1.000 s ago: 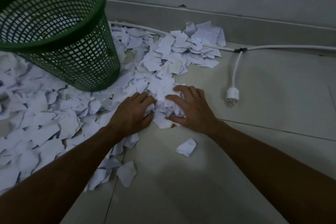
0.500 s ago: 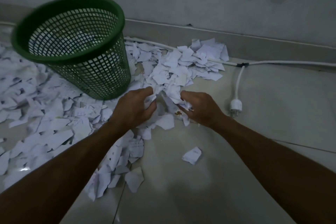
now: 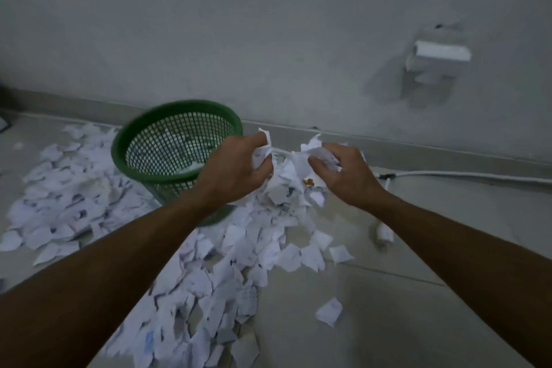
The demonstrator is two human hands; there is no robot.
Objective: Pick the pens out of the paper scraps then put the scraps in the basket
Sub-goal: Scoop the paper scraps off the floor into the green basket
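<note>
Left hand (image 3: 236, 170) and right hand (image 3: 343, 173), each grip curled round a bunch of torn white paper scraps (image 3: 310, 155), are at frame centre, right of the green plastic mesh basket (image 3: 179, 143). Scraps are light, limp and easily shed; hold them cupped from below.

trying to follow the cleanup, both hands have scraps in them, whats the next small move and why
Probably swing both handfuls left over the green basket and let go: the left hand and right hand each grip paper scraps, raised just right of its open rim.
</note>
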